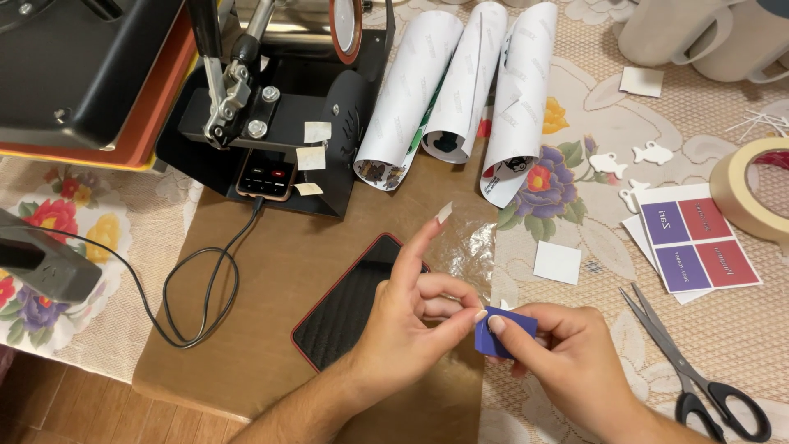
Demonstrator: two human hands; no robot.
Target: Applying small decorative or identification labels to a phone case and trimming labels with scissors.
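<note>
Floral tablecloth (723,329) with brown mat (279,271) underneath, I'm pinching a small blue card piece (503,334) near-centre between right hand (567,362) fingertips and left hand (411,325) thumb, both narrowly closed on it, looking light, thin, bendable, best held by edges.

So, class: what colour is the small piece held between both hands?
Blue-purple piece, head view.

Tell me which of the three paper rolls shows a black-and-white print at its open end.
The right roll, nearest the purple flower on the cloth. The left roll shows a brownish print, and the middle roll a dark teal one.
</note>
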